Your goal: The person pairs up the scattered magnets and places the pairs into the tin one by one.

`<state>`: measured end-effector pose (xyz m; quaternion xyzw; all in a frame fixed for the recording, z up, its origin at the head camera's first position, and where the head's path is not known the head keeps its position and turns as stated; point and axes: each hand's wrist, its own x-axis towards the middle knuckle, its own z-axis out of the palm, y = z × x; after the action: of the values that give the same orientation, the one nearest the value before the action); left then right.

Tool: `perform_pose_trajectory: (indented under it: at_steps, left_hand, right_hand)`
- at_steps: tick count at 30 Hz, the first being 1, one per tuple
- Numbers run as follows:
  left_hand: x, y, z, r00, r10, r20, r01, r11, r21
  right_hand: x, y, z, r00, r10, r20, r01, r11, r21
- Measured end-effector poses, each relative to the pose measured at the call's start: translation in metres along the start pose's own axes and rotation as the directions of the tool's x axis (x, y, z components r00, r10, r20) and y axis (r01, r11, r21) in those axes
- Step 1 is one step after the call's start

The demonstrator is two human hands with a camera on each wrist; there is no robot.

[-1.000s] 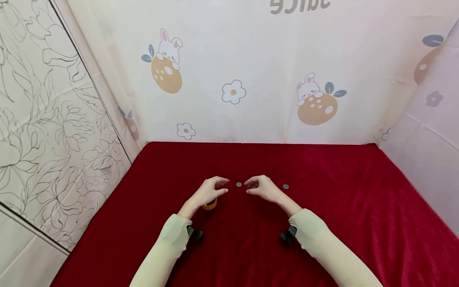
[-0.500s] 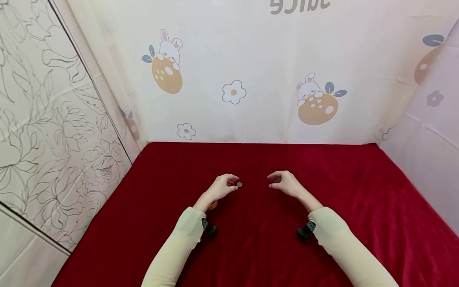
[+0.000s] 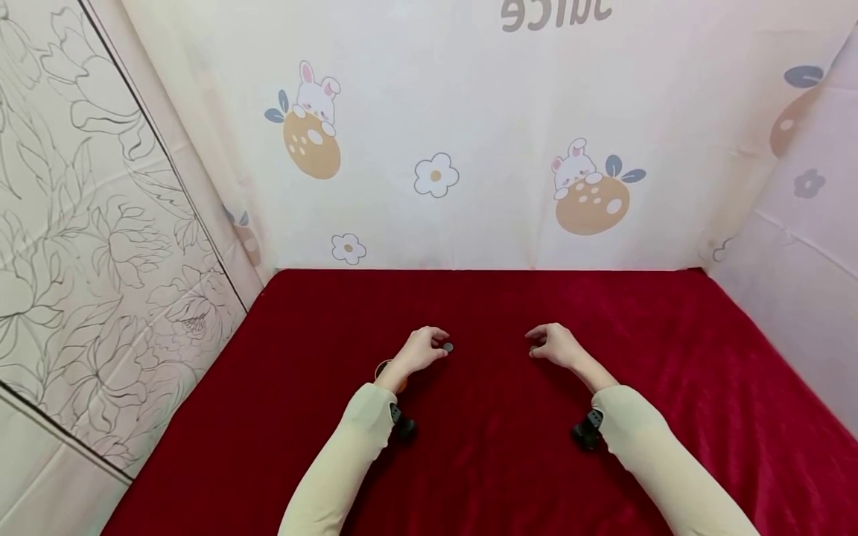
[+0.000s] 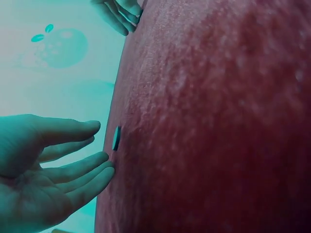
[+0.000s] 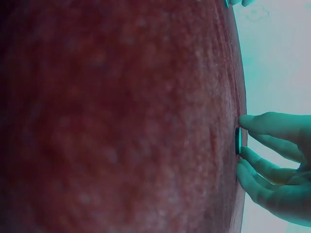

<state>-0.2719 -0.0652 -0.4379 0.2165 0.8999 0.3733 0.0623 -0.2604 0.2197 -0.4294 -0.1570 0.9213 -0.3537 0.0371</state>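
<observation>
A small grey coin-like disc (image 3: pixel 448 347) lies on the red cloth at the fingertips of my left hand (image 3: pixel 417 351). That hand's thumb and fingers are spread apart, and the left wrist view shows the disc (image 4: pixel 116 138) just beyond them. My right hand (image 3: pixel 559 347) is low over the cloth around a second disc. In the right wrist view this disc (image 5: pixel 238 141) lies flat between the thumb tip and the fingertips, which come right to its edges. A round orange object (image 3: pixel 402 385) is partly hidden under my left wrist.
Red velvety cloth (image 3: pixel 489 447) covers the table. A pale curtain (image 3: pixel 496 97) with rabbit and flower prints hangs behind it, and a line-drawn floral panel (image 3: pixel 100 223) stands at the left. Each wrist carries a black camera, such as the right camera (image 3: pixel 586 432).
Both hands have moved right, the left one to the nearer disc. My right hand has moved away from that disc to the other one, which it now partly covers. The discs stay put.
</observation>
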Motion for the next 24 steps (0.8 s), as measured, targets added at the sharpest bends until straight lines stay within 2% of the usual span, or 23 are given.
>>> perform_pose_trajectory:
  at_steps: [4, 5, 8, 10, 11, 12, 14, 15, 18, 19, 22, 24]
  left_hand:
    - [0.009, -0.008, 0.006, 0.999, -0.031, 0.019, 0.031, 1.0, -0.005]
    - [0.016, -0.021, 0.012, 1.0, 0.004, 0.01, -0.004, 1.0, -0.002]
    - [0.041, -0.058, 0.031, 1.0, -0.012, 0.026, 0.011, 1.0, 0.018]
    - [0.06, -0.091, 0.05, 0.998, 0.055, -0.005, -0.055, 0.995, 0.078]
    - [0.065, -0.102, 0.056, 0.995, 0.098, -0.021, -0.095, 0.99, 0.107]
    - [0.066, -0.097, 0.055, 0.998, 0.057, -0.006, -0.056, 0.991, 0.122]
    - [0.061, -0.084, 0.05, 0.998, 0.065, -0.011, -0.062, 0.986, 0.156]
    - [0.055, -0.072, 0.045, 0.998, 0.064, -0.012, -0.061, 0.985, 0.162]
    - [0.029, -0.019, 0.022, 0.999, -0.032, 0.022, 0.028, 0.984, 0.178]
    - [0.023, -0.009, 0.018, 0.999, -0.034, 0.019, 0.03, 0.983, 0.18]
    - [0.013, 0.007, 0.012, 0.999, -0.04, 0.019, 0.036, 0.984, 0.177]
    - [0.013, 0.007, 0.012, 0.998, -0.047, 0.038, 0.041, 0.988, 0.15]
  right_hand:
    - [-0.001, 0.001, 0.0, 1.0, 0.015, 0.013, -0.015, 1.0, -0.004]
    - [-0.002, 0.001, 0.0, 1.0, 0.018, 0.012, -0.018, 1.0, -0.01]
    - [-0.003, 0.001, -0.001, 1.0, 0.019, 0.011, -0.018, 0.999, -0.036]
    - [-0.003, 0.001, -0.001, 1.0, 0.021, 0.014, -0.02, 0.999, -0.045]
    - [-0.003, 0.001, -0.001, 1.0, 0.023, 0.017, -0.022, 0.999, -0.048]
    - [-0.002, 0.001, -0.002, 1.0, 0.025, 0.019, -0.024, 0.998, -0.05]
    - [-0.002, 0.001, -0.002, 1.0, 0.024, 0.015, -0.023, 0.998, -0.056]
    - [-0.002, 0.0, -0.002, 1.0, 0.02, 0.014, -0.02, 0.998, -0.058]
    - [0.0, 0.0, -0.002, 1.0, 0.0, 0.001, 0.0, 0.997, -0.075]
    - [0.001, 0.0, -0.001, 1.0, -0.008, 0.001, 0.008, 0.997, -0.077]
    - [0.003, -0.002, 0.003, 0.999, -0.034, 0.012, 0.035, 0.997, -0.07]
    - [0.004, -0.005, 0.005, 0.999, -0.045, 0.022, 0.046, 0.997, -0.062]
